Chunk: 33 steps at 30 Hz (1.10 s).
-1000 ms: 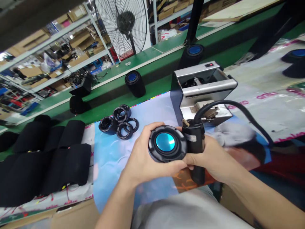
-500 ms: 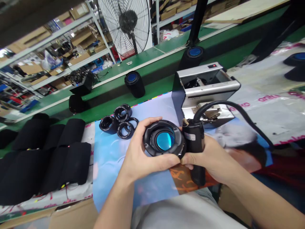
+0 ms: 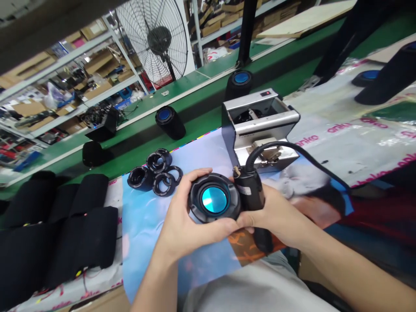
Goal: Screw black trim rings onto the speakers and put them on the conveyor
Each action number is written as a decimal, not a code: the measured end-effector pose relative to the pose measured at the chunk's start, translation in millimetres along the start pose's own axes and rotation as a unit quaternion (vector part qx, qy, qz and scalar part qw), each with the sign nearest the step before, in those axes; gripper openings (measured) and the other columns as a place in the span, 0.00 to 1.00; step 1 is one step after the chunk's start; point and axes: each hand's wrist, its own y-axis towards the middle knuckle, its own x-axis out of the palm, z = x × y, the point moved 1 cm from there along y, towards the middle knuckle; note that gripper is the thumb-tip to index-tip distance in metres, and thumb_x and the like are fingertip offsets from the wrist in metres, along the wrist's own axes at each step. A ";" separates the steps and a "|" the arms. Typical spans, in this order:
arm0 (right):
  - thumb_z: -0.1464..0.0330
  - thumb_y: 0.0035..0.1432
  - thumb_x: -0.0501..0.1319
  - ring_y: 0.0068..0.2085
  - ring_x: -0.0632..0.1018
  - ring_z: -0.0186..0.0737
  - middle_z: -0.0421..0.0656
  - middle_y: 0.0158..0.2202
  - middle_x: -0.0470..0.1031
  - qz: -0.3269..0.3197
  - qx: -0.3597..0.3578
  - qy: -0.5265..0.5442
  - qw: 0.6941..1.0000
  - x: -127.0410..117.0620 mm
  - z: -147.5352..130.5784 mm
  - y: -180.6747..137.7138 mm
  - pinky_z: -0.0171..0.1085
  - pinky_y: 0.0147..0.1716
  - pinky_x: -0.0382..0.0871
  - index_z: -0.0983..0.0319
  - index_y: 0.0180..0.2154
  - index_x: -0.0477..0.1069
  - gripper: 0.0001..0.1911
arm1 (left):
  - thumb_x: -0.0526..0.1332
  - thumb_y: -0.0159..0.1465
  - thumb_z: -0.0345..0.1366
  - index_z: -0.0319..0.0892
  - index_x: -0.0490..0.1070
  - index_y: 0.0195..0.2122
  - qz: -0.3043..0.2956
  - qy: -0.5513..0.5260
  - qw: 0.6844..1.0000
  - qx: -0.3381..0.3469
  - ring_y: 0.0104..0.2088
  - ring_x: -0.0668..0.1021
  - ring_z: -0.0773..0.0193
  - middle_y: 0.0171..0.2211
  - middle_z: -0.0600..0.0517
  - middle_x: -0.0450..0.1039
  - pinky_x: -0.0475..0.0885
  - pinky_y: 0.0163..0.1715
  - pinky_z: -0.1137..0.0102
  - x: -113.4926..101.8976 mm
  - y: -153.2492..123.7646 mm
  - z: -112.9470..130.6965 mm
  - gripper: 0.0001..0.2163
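Observation:
My left hand (image 3: pixel 183 221) is wrapped round a black round speaker end cap (image 3: pixel 212 198) with a shiny blue centre, held face up in front of me. My right hand (image 3: pixel 277 219) grips a black cylindrical hand tool (image 3: pixel 251 195) with a thick black cable (image 3: pixel 305 154) coming out of its top. The tool's side touches the cap's right edge. Both hands hover over a printed plastic sheet (image 3: pixel 149 216) on the bench.
Several black rings (image 3: pixel 156 173) lie behind my left hand. A silver metal box machine (image 3: pixel 260 119) stands behind the tool. Black fabric sleeves (image 3: pixel 55 225) are stacked at the left. Black cylinder speakers (image 3: pixel 169 121) stand on the green conveyor (image 3: pixel 201 93). A fan (image 3: pixel 154 39) stands beyond.
The cap has tilted back from showing its inner rim to lying flat, face up. The view has shifted, so everything sits a little further left.

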 end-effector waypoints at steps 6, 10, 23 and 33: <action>0.63 0.35 0.83 0.23 0.70 0.32 0.35 0.27 0.74 0.008 -0.001 -0.011 1.000 -1.2 0.6 -0.7 0.30 0.20 0.68 0.60 0.57 0.69 0.47 | 0.83 0.48 0.45 0.49 0.68 0.62 -0.009 0.070 0.998 -0.005 0.60 0.79 0.40 0.61 0.43 0.75 0.71 0.63 0.45 0.8 -1.2 0.9 0.42; 0.63 0.36 0.83 0.23 0.71 0.32 0.36 0.29 0.75 0.009 -0.007 -0.025 1.000 -3.2 1.4 -0.6 0.31 0.21 0.67 0.60 0.59 0.70 0.48 | 0.83 0.48 0.45 0.51 0.68 0.62 -0.016 0.067 0.997 0.021 0.64 0.76 0.38 0.67 0.43 0.69 0.67 0.66 0.43 -3.0 -1.0 -1.4 0.42; 0.62 0.35 0.83 0.22 0.70 0.31 0.34 0.26 0.73 0.008 0.009 -0.013 1.000 -1.0 2.5 -0.4 0.30 0.21 0.67 0.61 0.57 0.67 0.48 | 0.83 0.47 0.37 0.46 0.68 0.62 -0.082 0.048 0.995 0.008 0.60 0.80 0.43 0.60 0.43 0.77 0.71 0.65 0.50 -6.9 7.4 2.4 0.42; 0.60 0.37 0.83 0.21 0.69 0.31 0.35 0.23 0.72 -0.008 -0.005 -0.010 1.000 0.5 2.0 -1.4 0.30 0.21 0.64 0.62 0.49 0.65 0.42 | 0.83 0.45 0.37 0.46 0.73 0.59 -0.102 0.091 0.990 0.021 0.56 0.82 0.44 0.56 0.46 0.81 0.74 0.62 0.53 -10.9 15.3 11.4 0.39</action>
